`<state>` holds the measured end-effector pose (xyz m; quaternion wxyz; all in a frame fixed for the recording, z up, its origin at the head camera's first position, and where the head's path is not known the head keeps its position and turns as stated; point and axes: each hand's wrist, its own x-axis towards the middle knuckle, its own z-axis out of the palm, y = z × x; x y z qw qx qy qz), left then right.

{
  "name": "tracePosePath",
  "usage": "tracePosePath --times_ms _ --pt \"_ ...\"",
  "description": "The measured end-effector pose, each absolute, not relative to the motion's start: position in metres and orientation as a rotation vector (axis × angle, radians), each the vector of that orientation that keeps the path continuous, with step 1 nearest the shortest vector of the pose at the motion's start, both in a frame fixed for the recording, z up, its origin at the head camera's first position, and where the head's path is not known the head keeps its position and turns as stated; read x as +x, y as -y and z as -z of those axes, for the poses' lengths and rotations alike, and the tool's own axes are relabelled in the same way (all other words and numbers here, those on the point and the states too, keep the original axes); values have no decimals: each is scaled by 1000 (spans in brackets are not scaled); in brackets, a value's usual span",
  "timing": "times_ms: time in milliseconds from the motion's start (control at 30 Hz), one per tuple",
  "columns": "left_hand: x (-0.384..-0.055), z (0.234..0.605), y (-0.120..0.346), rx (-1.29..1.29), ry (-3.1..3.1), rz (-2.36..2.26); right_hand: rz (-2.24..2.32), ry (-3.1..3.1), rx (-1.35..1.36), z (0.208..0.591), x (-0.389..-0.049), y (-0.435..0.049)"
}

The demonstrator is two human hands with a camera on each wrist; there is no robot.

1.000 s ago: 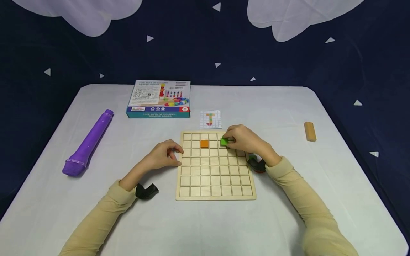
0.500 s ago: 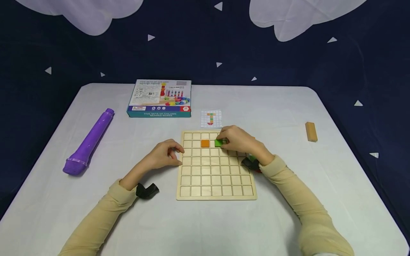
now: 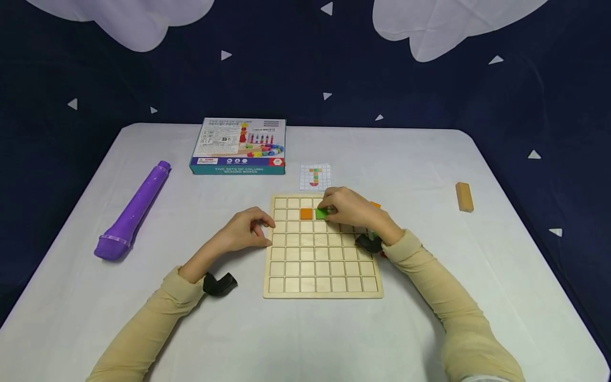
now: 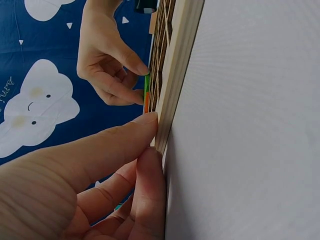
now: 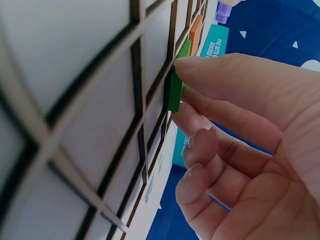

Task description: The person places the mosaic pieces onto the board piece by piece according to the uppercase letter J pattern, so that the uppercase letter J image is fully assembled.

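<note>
Between thumb and fingertips my right hand (image 3: pixel 350 207) pinches a small green square tile (image 3: pixel 321 214) at the wooden grid board (image 3: pixel 307 254), in the second row from the far edge. Just left of it an orange square tile (image 3: pixel 306 214) lies in a cell. In the right wrist view the green tile (image 5: pixel 178 82) stands slightly tilted over the grid lines, close to the orange tile (image 5: pixel 196 34). My left hand (image 3: pixel 243 231) has its relaxed, bent thumb and forefinger touching the board's left edge, as the left wrist view shows with the thumb (image 4: pixel 120 140) at the rim.
Beyond the board lies a pattern card (image 3: pixel 315 176) with a coloured J-like figure. A toy box (image 3: pixel 238 147) sits behind, a purple microphone-shaped object (image 3: pixel 133 212) at left, a wooden block (image 3: pixel 464 197) at right. Another orange piece (image 3: pixel 375 205) shows partly behind the right arm.
My right hand has slid left with the green tile, bringing it from a couple of cells away to beside the orange tile. The left hand has stayed at the board's edge.
</note>
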<state>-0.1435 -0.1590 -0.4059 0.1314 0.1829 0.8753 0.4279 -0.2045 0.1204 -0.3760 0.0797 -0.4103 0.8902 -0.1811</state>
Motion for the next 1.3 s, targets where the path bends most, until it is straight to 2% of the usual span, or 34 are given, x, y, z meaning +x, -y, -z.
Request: tracePosePath --times_ms 733,1300 --pt "-144 406 159 534 -2535 -1236 601 -2638 -1235 378 -207 -118" --pt "-145 406 159 511 -2526 -1250 717 -2785 -1116 365 -208 -167"
